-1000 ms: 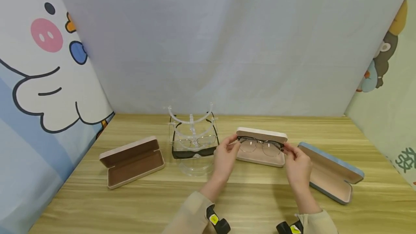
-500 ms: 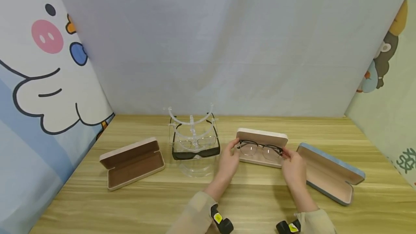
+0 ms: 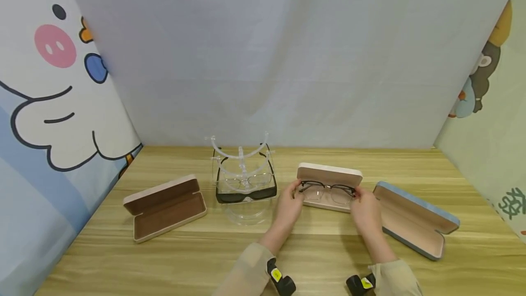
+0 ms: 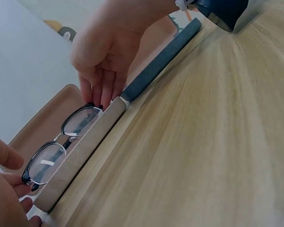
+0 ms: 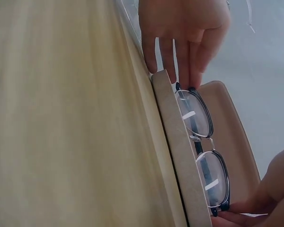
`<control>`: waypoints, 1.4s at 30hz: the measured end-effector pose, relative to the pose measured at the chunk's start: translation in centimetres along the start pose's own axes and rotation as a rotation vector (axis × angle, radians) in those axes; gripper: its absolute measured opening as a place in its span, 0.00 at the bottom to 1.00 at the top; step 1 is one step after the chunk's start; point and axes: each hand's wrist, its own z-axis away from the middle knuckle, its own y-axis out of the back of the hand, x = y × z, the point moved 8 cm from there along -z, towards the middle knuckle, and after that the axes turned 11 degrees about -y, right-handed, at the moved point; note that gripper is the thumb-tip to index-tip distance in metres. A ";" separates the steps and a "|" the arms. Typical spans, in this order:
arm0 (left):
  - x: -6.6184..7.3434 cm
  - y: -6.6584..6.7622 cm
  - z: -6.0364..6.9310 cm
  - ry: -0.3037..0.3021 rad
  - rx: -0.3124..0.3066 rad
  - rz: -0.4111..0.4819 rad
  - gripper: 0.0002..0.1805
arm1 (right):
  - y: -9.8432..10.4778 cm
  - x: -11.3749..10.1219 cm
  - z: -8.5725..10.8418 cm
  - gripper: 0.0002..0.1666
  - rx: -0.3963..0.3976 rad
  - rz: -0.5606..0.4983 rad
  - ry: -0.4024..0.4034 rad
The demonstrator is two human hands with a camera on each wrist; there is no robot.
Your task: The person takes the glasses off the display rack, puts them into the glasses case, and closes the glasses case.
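A pair of black-browed eyeglasses [image 3: 316, 183] lies level within an open glasses case [image 3: 330, 172], pale outside and pinkish inside. My left hand [image 3: 289, 205] pinches the glasses at their left end, beside the case. At the other end, my right hand [image 3: 365, 210] holds the right hinge corner between thumb and fingers. In the left wrist view, the lenses [image 4: 46, 161] stand just above the case's front wall [image 4: 80, 156]. The temples look folded behind the lenses; the right wrist view shows a dark temple [image 5: 204, 165] through them.
Left of my hands stands a clear display stand [image 3: 242, 216], carrying dark sunglasses [image 3: 263, 193] and thin-rimmed glasses [image 3: 260, 178]. An open brown-lined case [image 3: 168, 216] lies farther left. An open blue case [image 3: 427, 207] sits close to my right hand. A grey curtain [image 3: 263, 58] hangs behind the table.
Both hands have lowered the eyeglasses from in front of the lid down into the case. My right hand has moved slightly left. The stand and other cases are unmoved.
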 end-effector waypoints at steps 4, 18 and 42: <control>0.3 0.1 -0.2 -0.035 -0.006 -0.085 0.25 | -0.2 -0.4 -0.1 0.28 -0.004 0.060 0.019; 0.2 -0.7 -0.5 -0.081 -0.038 -0.177 0.28 | -0.6 -1.0 -0.1 0.26 0.024 0.138 0.060; 0.5 -0.3 -1.6 0.000 -0.062 0.063 0.37 | -0.7 -0.3 -0.6 0.39 -0.126 -0.043 -0.035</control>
